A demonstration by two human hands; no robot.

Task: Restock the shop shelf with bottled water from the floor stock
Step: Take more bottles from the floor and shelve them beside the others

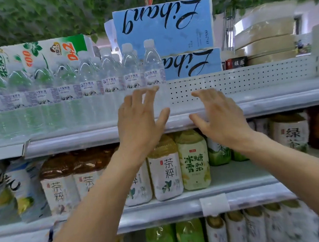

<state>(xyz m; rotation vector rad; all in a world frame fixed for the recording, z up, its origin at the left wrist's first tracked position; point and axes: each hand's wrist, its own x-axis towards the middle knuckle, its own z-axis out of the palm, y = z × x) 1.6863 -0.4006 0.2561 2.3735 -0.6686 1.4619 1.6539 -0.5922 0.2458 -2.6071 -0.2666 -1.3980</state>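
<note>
Water bottles [67, 85] stand in a long row on the top shelf [266, 96]. The end bottle [153, 68] is the last one on the right. Left of the end bottle the row is packed tight. Right of it there is room for more.

The left hand [139, 120] is just in front of the end bottle, low down, with fingers spread and nothing in it. Whether the fingertips touch the bottle is hard to tell. The right hand [218, 116] is to the right of the end bottle, over the front edge of the shelf. It is also spread wide and holds nothing.

Blue packs [167, 25] sit behind the end bottle. Tea bottles [166, 173] stand below it.

Nothing props the end bottle up on its right side. A bump from the left hand could tip it that way, or knock it off the front edge onto the tea bottles. No floor stock shows here.
</note>
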